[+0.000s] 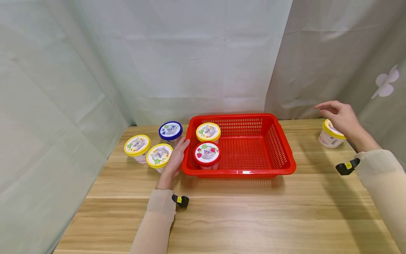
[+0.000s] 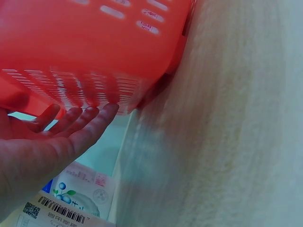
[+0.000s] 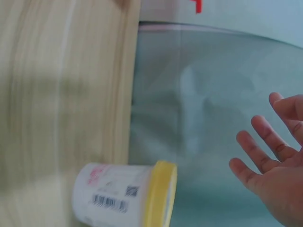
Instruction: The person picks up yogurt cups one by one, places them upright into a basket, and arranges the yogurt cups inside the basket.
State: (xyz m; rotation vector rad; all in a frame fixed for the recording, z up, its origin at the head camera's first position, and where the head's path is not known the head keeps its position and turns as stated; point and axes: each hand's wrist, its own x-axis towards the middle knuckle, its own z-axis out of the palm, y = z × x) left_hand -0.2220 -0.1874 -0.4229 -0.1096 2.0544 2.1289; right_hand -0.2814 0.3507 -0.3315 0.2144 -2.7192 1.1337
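A red plastic basket stands on the table with two tubs inside: one yellow-lidded tub and, nearer me, a red-lidded tub with strawberries on its lid. My left hand is at the basket's left side. In the left wrist view its extended fingers reach to the slotted wall. Over on the right, my right hand hovers with nothing in it, fingers loosely spread in the right wrist view. Just below it in the head view is another yellow-lidded tub, partly covered by the hand.
Left of the basket stand a blue-lidded tub and two more yellow-lidded tubs, one at the outer left and one beside my left hand. Pale curtains hang behind the wooden table and along both sides.
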